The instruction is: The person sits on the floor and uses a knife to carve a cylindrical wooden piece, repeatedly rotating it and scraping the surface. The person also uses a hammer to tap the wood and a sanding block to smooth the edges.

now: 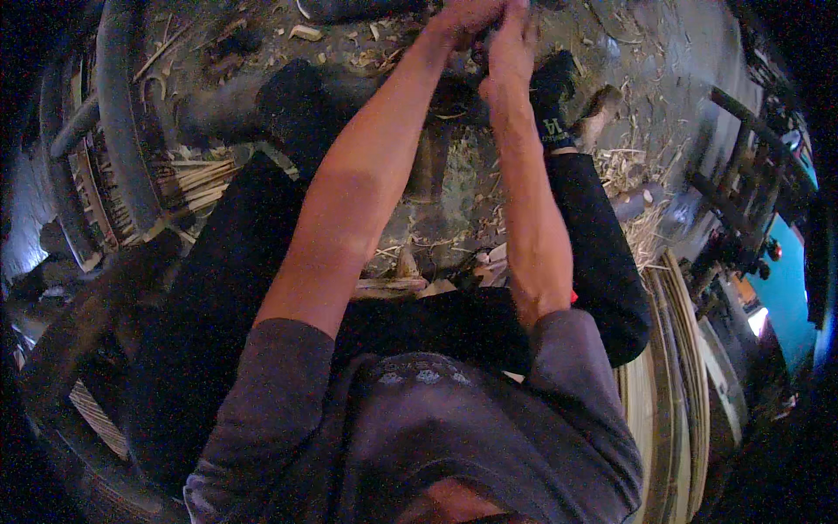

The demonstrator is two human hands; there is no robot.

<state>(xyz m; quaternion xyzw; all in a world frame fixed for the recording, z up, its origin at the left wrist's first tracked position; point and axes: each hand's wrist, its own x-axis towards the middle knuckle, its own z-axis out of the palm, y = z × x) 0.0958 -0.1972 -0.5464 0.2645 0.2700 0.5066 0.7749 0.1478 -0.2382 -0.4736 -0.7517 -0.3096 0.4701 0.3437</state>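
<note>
Both my arms reach far forward to the upper edge of the head view, and the hands meet there. My left hand is curled in against my right hand. Both look closed, with a small dark thing between them. Its kind does not show, because the fingers hide it and the frame's edge cuts it off. Pale shavings lie scattered on the floor around my hands. Beside my right foot, a short piece of wood rests at a slant.
Thin pale strips lie bundled at left, near thick dark posts. A bundle of long strips runs along my right side. A short round log lies beside my right leg. Dark racks stand at far right.
</note>
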